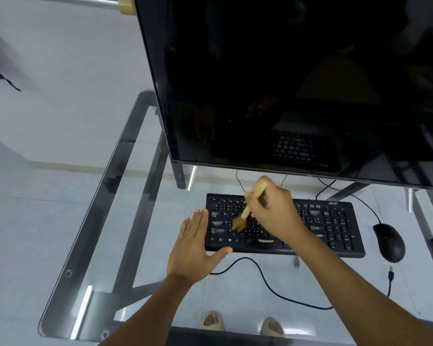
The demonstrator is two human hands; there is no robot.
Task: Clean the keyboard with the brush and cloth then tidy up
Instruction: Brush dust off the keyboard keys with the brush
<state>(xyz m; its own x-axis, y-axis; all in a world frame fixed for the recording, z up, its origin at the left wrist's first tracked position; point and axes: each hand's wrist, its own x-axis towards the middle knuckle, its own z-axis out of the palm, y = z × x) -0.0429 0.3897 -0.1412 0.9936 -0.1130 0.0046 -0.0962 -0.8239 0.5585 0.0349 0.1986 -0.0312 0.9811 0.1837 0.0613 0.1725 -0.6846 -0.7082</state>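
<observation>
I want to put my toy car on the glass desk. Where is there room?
Bare glass lies left of the keyboard, beyond the left hand, out to the desk's metal frame. In front, only a cable crosses. It is crowded right, by the mouse, and where the right hand holds the brush.

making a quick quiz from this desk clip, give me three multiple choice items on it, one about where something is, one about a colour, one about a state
1. Where is the mouse?
A. to the right of the keyboard
B. on top of the keyboard
C. to the left of the keyboard

2. What colour is the brush handle?
A. blue
B. pale wood
C. black

3. What is the left hand doing?
A. gripping a cloth
B. lying flat with straight fingers at the keyboard's left end
C. holding the mouse

Answers: 1 A, the mouse sits on the glass desk past the keyboard's right end. 2 B, the handle in the right hand is light tan. 3 B, its fingers are straight and hold nothing.
</observation>
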